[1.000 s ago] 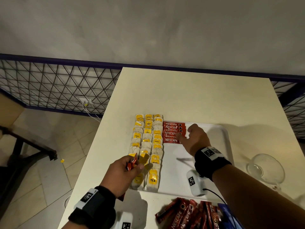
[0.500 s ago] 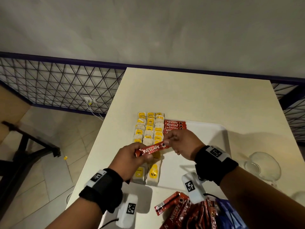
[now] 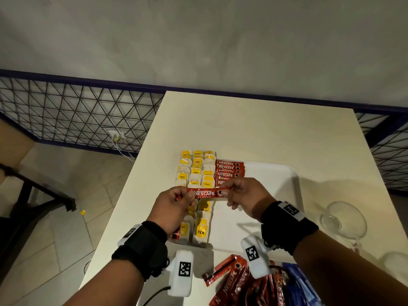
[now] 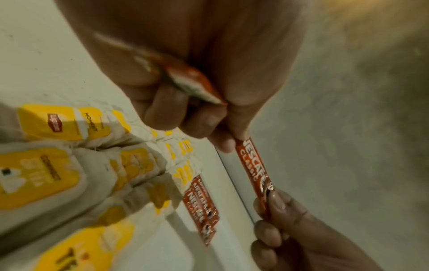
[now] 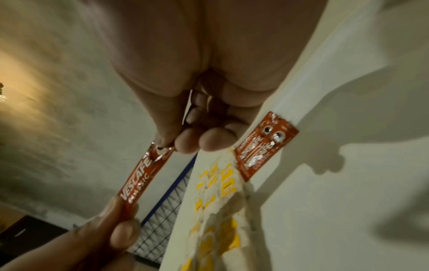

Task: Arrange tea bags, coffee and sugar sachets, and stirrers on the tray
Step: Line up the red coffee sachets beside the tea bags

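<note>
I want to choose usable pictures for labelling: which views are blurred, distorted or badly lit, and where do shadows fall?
Head view: sharp, dim light, wide-angle bending at the edges; coffee sachet print readable; hand shadows fall on the tray. Left wrist view: left hand close and soft, tea bags stretched, wall grainy. Right wrist view: right hand blurred, warm glare on the left, dark shadows on the tray.

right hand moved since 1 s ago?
Yes. The right hand has come off the row of coffee sachets on the tray, back toward the person, and now pinches the sachet that the left hand holds.
</note>
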Demonstrator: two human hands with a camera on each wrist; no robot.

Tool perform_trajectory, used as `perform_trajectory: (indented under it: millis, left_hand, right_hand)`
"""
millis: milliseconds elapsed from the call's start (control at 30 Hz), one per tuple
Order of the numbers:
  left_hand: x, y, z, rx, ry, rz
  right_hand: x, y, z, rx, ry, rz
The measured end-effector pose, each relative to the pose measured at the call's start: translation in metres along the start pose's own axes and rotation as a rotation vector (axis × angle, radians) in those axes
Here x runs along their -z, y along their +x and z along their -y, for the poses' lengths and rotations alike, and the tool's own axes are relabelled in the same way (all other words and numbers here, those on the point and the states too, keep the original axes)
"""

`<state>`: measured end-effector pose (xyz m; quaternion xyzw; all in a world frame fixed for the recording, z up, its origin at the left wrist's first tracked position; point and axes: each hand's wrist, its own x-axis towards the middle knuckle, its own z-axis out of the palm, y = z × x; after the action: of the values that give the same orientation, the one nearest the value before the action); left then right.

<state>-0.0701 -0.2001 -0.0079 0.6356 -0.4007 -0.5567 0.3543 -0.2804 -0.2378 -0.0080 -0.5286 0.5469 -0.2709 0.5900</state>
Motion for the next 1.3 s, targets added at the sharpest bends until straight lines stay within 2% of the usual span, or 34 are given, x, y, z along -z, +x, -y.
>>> perform_trajectory:
  millis: [67,167,267,467,767,1200,1300]
  left_hand:
    - [0.000,0.004,0.002,-0.027,0.200,-0.020]
    - [0.009,0.017,0.005,-0.062,0.485,-0.155]
    - [0.025,0.037,0.011,-0.001,0.741,-0.270]
    - [0.034,0.061,0.024,0.167,0.921,-0.204]
    - [0.030,0.063,0.025,0.177,0.938,-0.177]
    - [0.031,0.063,0.026,0.189,0.902,-0.201]
    - [0.031,0.063,0.026,0.192,0.897,-0.199]
  right_hand:
    - [0.011,0.001,-0.007,-0.035,-0.044,-0.061]
    - [0.034,0.006,-0.024,-0.096,-0.059,-0.160]
    - [0.051,0.011,-0.044,-0.164,-0.169,-0.181]
    - [0.049,0.022,-0.056,-0.236,-0.291,-0.199]
    - [0.039,0.037,-0.063,-0.263,-0.392,-0.297]
    - [0.033,0.047,-0.065,-0.280,-0.400,-0.370]
    - [0.032,0.050,-0.067,-0.285,-0.343,-0.382]
